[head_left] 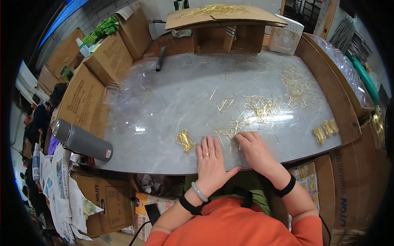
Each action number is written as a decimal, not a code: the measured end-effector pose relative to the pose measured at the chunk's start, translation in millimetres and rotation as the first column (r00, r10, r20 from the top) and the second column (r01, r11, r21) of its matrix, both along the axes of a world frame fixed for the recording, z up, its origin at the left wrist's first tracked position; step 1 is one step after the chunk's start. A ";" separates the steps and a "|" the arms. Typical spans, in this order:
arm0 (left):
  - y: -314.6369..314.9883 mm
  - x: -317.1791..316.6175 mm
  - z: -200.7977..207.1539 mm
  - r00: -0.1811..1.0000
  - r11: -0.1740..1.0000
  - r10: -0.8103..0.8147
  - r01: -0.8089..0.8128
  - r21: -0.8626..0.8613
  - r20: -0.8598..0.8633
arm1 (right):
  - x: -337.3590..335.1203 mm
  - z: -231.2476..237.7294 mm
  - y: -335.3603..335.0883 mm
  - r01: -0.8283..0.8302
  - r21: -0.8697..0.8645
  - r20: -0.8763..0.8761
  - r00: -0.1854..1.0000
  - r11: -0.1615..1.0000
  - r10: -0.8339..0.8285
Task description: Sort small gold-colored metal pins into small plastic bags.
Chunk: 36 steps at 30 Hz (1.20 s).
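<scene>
My left hand [210,162] lies flat near the front edge of the grey table [172,106], fingers stretched out and thumb spread, holding nothing. My right hand [257,152] is just beside it, its fingers bent and pressed together, fingertips down among thin gold-coloured metal pins [262,108]. What those fingertips hold, if anything, is hidden. The loose pins spread from the fingertips toward the far right. Left of my left hand sits a small bundle of gold pins [185,141], seemingly in clear plastic. Several similar bundles [325,130] stand in a row at the right edge.
A grey bottle [82,140] leans at the left edge. Clear plastic bags [139,88] lie at the left. A dark tube [160,58], a cardboard box [227,39] topped with pins and a white fan [286,36] are at the back. Cardboard [328,82] walls the right side.
</scene>
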<state>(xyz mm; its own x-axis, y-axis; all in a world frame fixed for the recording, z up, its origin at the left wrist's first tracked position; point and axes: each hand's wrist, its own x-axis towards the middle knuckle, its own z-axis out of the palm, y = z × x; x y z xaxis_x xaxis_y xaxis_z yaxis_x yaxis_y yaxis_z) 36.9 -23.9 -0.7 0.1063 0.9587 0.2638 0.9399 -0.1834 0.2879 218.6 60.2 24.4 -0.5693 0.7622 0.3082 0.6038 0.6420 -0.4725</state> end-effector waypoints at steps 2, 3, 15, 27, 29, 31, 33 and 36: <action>8.3 4.0 -0.6 1.000 1.000 0.002 -0.002 -0.012 -0.028 | 1.5 -9.5 8.0 -0.036 -0.009 -0.143 0.989 0.999 0.034; 11.9 4.4 -2.8 0.999 1.000 0.001 -0.002 -0.010 -0.042 | 3.6 -7.2 14.2 -0.003 0.011 -0.072 0.997 1.000 0.004; 22.0 12.4 -2.0 0.996 0.999 0.050 -0.052 -0.017 -0.079 | 14.4 8.3 60.6 0.057 -0.102 0.137 0.990 0.993 -0.042; 13.6 -0.8 11.9 0.994 0.994 -0.105 0.106 -0.026 0.034 | 39.6 28.1 5.9 -0.099 -0.053 0.219 0.970 0.994 0.108; 15.9 1.7 11.7 0.992 0.992 -0.123 0.123 -0.039 0.015 | 18.7 10.0 -8.3 0.070 0.023 0.207 0.976 0.997 -0.073; 18.7 1.1 5.7 0.991 0.990 -0.132 0.131 -0.051 -0.015 | 6.8 -0.9 -10.3 0.123 0.013 0.169 0.978 0.992 -0.123; 21.0 -2.6 -3.4 0.992 0.992 -0.125 0.126 -0.002 0.023 | 0.8 -3.7 -4.2 0.049 -0.081 0.104 0.994 0.995 -0.041; 21.7 -3.3 -5.0 0.993 0.993 -0.117 0.116 0.020 0.028 | 5.3 -1.5 46.5 0.131 0.014 0.230 0.965 0.991 -0.130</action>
<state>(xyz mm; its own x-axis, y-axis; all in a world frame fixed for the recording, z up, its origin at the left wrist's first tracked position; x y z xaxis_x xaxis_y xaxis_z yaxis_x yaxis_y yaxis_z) 33.6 -2.2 -5.6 0.2090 0.9351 0.2862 0.9031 -0.2968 0.3103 223.9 106.7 22.9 -0.5202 0.8348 0.1803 0.7747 0.5501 -0.3119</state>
